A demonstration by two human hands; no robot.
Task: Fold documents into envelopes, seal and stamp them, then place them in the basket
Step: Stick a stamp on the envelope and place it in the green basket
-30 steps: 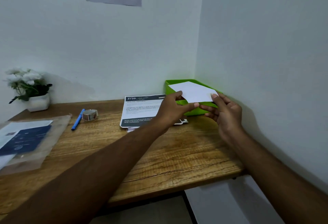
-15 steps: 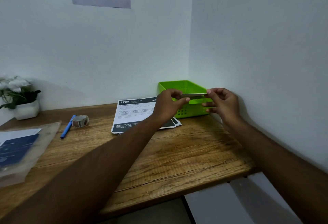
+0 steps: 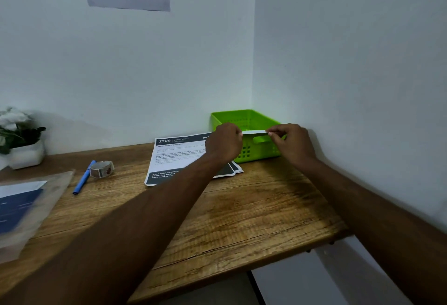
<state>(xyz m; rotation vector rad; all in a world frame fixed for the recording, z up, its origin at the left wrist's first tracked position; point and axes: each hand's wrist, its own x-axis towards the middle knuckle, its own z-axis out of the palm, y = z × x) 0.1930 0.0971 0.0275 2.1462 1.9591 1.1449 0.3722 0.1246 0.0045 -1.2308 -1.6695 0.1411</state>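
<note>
A white envelope (image 3: 254, 132) is held almost edge-on over the near rim of the green basket (image 3: 244, 117), which stands in the corner at the back right of the desk. My left hand (image 3: 223, 142) pinches its left end and my right hand (image 3: 291, 144) pinches its right end. Only a thin white strip of the envelope shows between the two hands. A small stack of printed documents (image 3: 179, 157) lies flat just left of the basket, partly under my left forearm.
A roll of stamps (image 3: 101, 169) and a blue pen (image 3: 83, 180) lie left of the documents. A clear sleeve with a dark blue sheet and white envelopes (image 3: 21, 203) lies at the far left. A white flower pot (image 3: 24, 152) stands at the back left. Walls close the back and right.
The envelope has tipped from facing me to nearly edge-on and has sunk closer to the basket's rim. Both hands kept hold of its ends. My view has shifted to the right.
</note>
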